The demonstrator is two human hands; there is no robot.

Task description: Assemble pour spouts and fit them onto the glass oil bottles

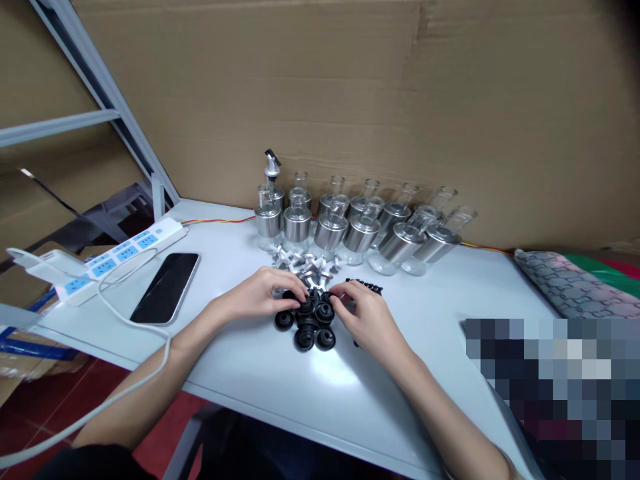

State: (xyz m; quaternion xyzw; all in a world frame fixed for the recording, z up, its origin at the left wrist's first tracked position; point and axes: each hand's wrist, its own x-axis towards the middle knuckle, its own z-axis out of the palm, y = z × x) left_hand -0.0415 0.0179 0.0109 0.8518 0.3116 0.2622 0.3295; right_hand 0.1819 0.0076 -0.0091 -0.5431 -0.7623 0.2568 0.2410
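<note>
My left hand (265,291) reaches in from the left, thumb and index finger closed on a black rubber stopper (306,307) at the back of a small pile. Opposite it, my right hand (364,313) pinches another black stopper (326,297) at the pile's right side; the fingertips partly cover it. More black ringed stoppers (305,338) lie in front, between the hands. Just behind the fingers is a heap of silvery pourer spouts (313,267). A row of small black pieces (370,287) is partly hidden behind my right hand.
Several glass bottles with metal sleeves (331,230) stand in rows at the back; one carries a pourer top (272,165). To the left are a phone (166,288) and a power strip (125,257), its white cable (163,360) crossing over my left forearm. Patterned fabric (565,283) lies at right.
</note>
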